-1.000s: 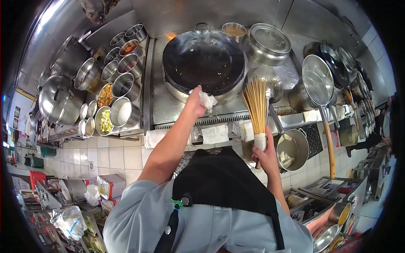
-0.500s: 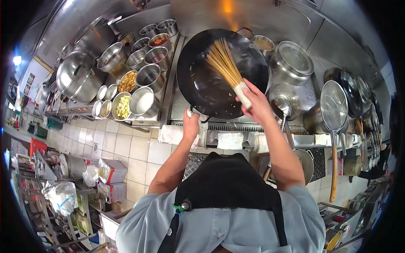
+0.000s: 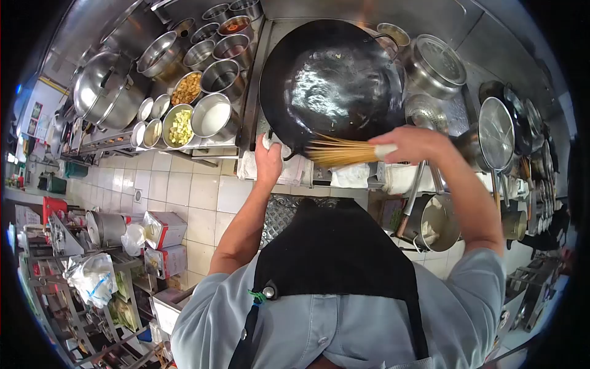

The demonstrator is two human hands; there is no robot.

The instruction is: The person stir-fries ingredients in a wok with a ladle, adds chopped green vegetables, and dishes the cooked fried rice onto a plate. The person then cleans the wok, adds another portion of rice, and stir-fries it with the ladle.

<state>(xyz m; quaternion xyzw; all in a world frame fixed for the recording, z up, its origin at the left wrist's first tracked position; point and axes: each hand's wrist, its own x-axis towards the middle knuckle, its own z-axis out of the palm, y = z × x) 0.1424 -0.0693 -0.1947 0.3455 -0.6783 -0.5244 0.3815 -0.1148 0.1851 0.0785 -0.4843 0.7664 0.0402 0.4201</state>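
The bamboo wok brush (image 3: 344, 151) lies crosswise at the near rim of the black wok (image 3: 279, 80), its bristles pointing left. The right hand (image 3: 415, 145), positioned at the wok's near right, is wrapped around the brush's white-bound grip. The left hand (image 3: 268, 165), at the wok's near left, clasps a white cloth (image 3: 283, 150) beside the near loop handle (image 3: 291, 156); whether the fingers also grasp that handle cannot be determined. The perforated ladle (image 3: 425, 112) rests immediately right of the wok.
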